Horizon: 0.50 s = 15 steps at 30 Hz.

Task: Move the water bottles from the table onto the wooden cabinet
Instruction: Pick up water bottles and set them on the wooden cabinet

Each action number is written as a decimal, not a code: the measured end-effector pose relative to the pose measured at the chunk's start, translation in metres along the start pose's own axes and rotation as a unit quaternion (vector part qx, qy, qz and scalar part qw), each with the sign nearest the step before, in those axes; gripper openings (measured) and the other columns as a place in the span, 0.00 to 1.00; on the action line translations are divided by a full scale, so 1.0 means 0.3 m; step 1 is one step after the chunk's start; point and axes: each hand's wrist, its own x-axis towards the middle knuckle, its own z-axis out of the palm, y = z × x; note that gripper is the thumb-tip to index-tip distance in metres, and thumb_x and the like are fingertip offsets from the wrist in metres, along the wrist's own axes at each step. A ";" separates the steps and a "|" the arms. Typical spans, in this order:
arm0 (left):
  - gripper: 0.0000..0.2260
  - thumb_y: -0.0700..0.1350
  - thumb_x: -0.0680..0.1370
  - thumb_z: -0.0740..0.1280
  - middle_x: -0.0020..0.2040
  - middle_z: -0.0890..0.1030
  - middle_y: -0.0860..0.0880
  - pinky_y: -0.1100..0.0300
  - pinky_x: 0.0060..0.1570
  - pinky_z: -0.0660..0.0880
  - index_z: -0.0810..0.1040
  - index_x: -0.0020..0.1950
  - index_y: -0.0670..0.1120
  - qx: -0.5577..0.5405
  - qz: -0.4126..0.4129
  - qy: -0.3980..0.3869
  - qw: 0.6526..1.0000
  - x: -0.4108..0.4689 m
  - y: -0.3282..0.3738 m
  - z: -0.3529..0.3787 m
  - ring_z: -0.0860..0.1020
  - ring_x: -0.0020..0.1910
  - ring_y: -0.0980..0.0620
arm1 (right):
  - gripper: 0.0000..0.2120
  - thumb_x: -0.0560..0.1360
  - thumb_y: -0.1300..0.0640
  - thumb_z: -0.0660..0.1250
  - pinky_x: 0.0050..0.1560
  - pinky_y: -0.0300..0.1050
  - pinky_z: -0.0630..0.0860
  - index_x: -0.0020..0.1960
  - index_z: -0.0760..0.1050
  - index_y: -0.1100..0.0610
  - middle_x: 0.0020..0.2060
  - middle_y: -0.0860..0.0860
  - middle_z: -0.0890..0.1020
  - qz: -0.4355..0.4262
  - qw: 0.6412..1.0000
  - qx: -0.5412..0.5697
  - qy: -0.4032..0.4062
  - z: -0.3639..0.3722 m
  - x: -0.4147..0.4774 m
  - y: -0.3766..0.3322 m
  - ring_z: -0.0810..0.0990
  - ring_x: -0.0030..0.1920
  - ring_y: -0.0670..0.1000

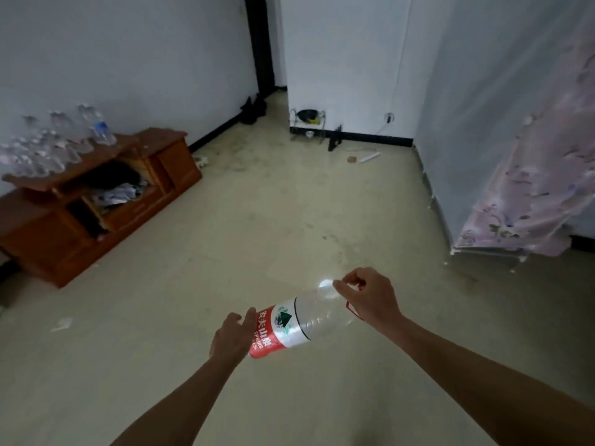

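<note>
Over the floor [289,204], your right hand [370,300] grips the neck of the big clear red-labelled plastic bottle [309,320]; your left hand [228,339] cups its bottom. Carry it level to the brown wooden cabinet [177,162].

Red label [267,333] on the held water bottle [317,312]: white characters 农夫山泉 run along it. Below them, small white capitals "SPRING", then what looks like "1.5L", partly cut off. Print around the green logo [284,318] is too blurred to read.
</note>
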 end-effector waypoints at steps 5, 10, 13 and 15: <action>0.29 0.65 0.78 0.56 0.61 0.79 0.41 0.53 0.59 0.71 0.72 0.67 0.44 -0.067 -0.090 0.075 0.991 0.234 -0.043 -0.158 0.77 0.59 0.42 | 0.07 0.68 0.49 0.74 0.42 0.40 0.70 0.36 0.78 0.49 0.37 0.46 0.80 -0.070 0.992 -0.014 -0.105 0.278 0.352 -0.200 0.77 0.38 0.44; 0.30 0.66 0.77 0.57 0.59 0.80 0.42 0.53 0.59 0.73 0.72 0.67 0.45 -0.109 -0.164 0.116 0.973 0.511 -0.144 -0.311 0.78 0.57 0.42 | 0.09 0.66 0.45 0.73 0.40 0.36 0.69 0.36 0.78 0.50 0.36 0.46 0.81 -0.121 0.975 0.001 -0.187 0.620 0.599 -0.349 0.77 0.37 0.40; 0.30 0.67 0.76 0.56 0.59 0.80 0.42 0.52 0.59 0.74 0.73 0.66 0.45 -0.113 -0.193 0.126 0.966 0.713 -0.193 -0.405 0.78 0.56 0.42 | 0.08 0.67 0.48 0.74 0.40 0.37 0.69 0.35 0.78 0.49 0.35 0.46 0.80 -0.131 0.969 -0.005 -0.210 0.837 0.751 -0.425 0.77 0.37 0.42; 0.30 0.67 0.76 0.56 0.58 0.81 0.42 0.50 0.59 0.75 0.73 0.66 0.45 -0.121 -0.201 0.128 0.964 0.899 -0.222 -0.497 0.79 0.55 0.43 | 0.08 0.67 0.47 0.73 0.40 0.39 0.69 0.34 0.77 0.49 0.34 0.47 0.79 -0.141 0.967 -0.005 -0.210 1.009 0.885 -0.503 0.77 0.37 0.44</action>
